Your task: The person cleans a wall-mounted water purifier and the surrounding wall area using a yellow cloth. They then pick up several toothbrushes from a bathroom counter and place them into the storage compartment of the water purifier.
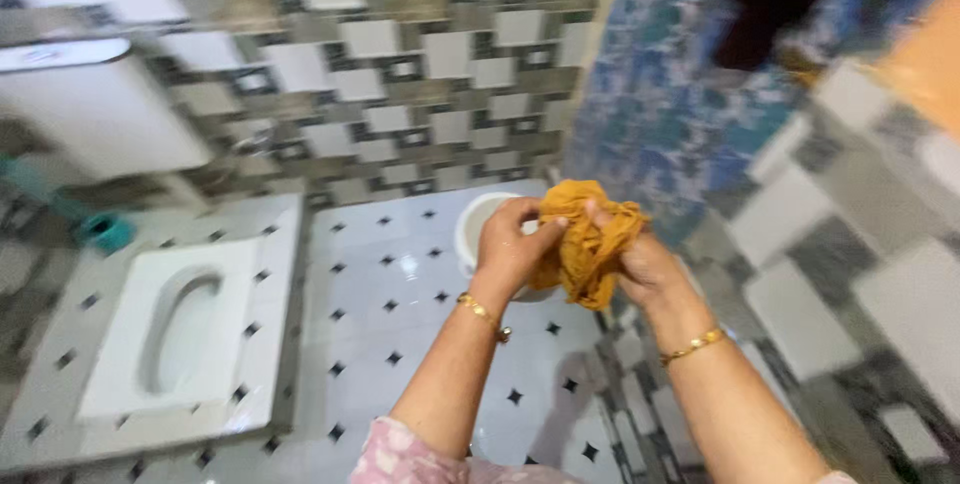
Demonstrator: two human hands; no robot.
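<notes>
A crumpled mustard-yellow cloth (583, 242) is bunched between both my hands above a white bucket (477, 226) on the tiled floor. My left hand (508, 249) grips the cloth's left side, with fingers curled over its top. From the right, my right hand (643, 262) clutches the cloth. Each wrist carries a gold bangle. The bucket is partly hidden behind my hands and the cloth.
A white squat toilet pan (180, 329) sits in a raised platform at the left, with a white cistern (95, 109) on the wall above and a teal brush (100, 231) beside it. Patterned tile walls and a blue door (660, 94) close in the right side.
</notes>
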